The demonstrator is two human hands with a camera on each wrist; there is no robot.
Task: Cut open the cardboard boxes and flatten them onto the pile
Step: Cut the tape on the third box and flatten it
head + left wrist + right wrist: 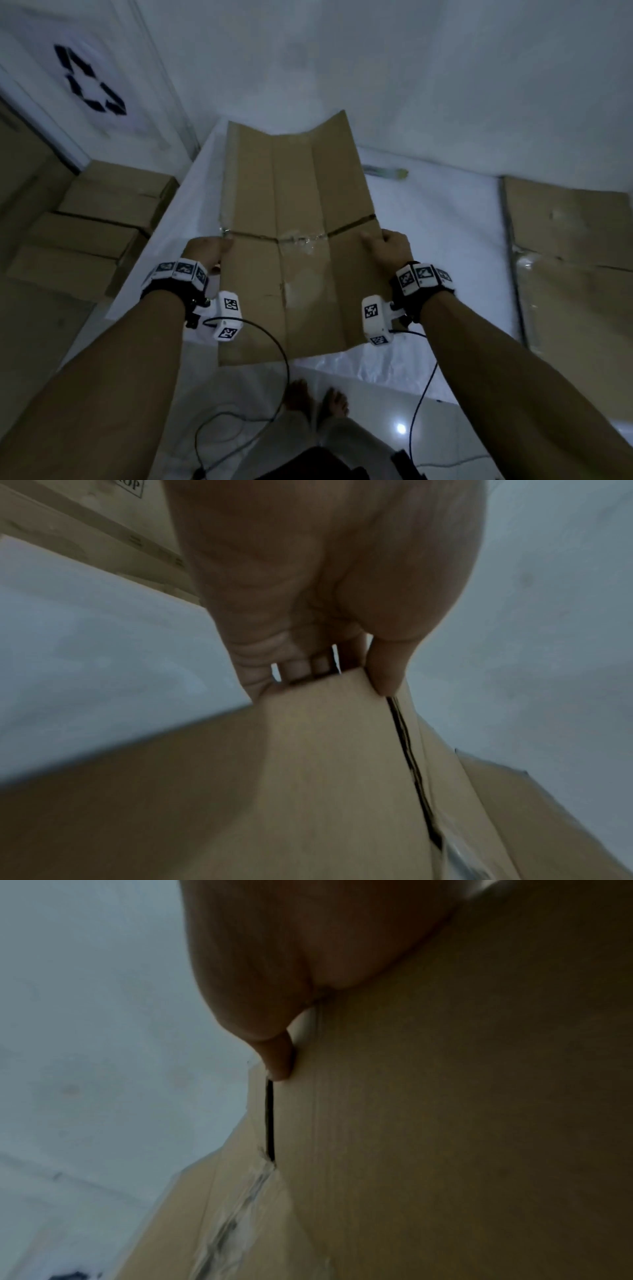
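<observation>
At the far left, a stack of uncut boxes [99, 222] sat on the floor beside the white-covered table [428, 240]. The left hand [205, 251] gripped the left edge of the opened box [298, 240], thumb on top and fingers curled beneath, pinching the board just at the slit between flaps. The box was held above the table's near left part, splayed open but still creased, its right panel angled upward. Torn clear tape [301, 241] clung across the middle seam. The right hand [390, 248] pinched the right edge likewise, thumb on the upper face, the other fingers hidden behind the card. A cutter-like tool [385, 171] lay far on the table; on the right rested the pile of flattened cardboard [575, 253].

The risk, as I judge it: the springy creases could keep the sheet from lying flat, so it might slide off the pile; the leftover tape could snag or tear the flaps; and both grips sat beside slits, where the card might buckle.
</observation>
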